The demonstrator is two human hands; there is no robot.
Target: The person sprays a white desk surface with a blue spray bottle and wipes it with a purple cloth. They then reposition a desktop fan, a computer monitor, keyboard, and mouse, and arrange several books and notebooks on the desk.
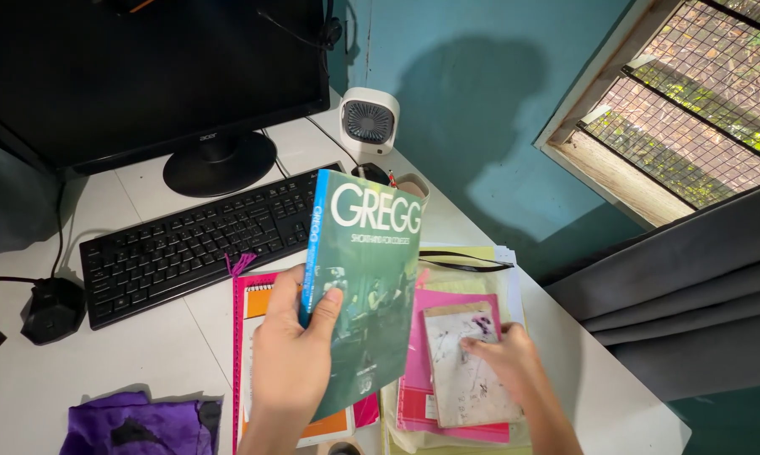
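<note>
Nearest the camera, the left hand (289,362) grips a green book (365,286) by its blue spine edge, thumb across the cover and fingers wrapped behind, lifting it tilted above the white desk (144,337). To its right, the right hand (502,354) rests fingers-down on a worn, stained beige booklet (468,366); the hand lies fairly flat, pressing rather than clasping. That booklet lies on top of a pink folder (447,307), which sits on a stack of yellowish papers (472,257). Under the raised book lies a spiral notebook (249,299) with a pink edge and orange cover. Purple cloth (136,425) is bunched at the desk's near left corner. Farther back sit a black keyboard (186,244), a monitor (144,67) on its round stand, and a small white fan (368,120) against the teal wall (481,101).
</note>
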